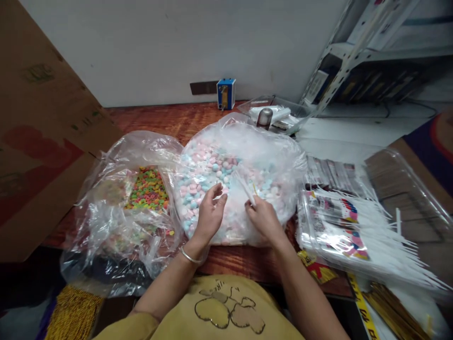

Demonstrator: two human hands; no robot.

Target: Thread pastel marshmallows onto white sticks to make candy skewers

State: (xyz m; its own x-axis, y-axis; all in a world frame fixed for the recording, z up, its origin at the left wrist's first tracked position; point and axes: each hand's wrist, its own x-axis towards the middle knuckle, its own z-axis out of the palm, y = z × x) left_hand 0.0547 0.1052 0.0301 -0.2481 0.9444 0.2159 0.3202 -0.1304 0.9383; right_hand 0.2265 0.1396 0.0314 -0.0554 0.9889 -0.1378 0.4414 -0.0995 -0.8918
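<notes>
Above the bag of pastel candies [198,189]: right hand [264,218] grips a thin clear wrapper [244,185]; left hand [212,210] empty, fingers loosely curled, near the wrapper.

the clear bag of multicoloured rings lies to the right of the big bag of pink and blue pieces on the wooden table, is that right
The side is wrong: the head view shows the clear bag of multicoloured rings to the left of the big bag of pink and blue pieces. Both do lie on the wooden table.
</notes>
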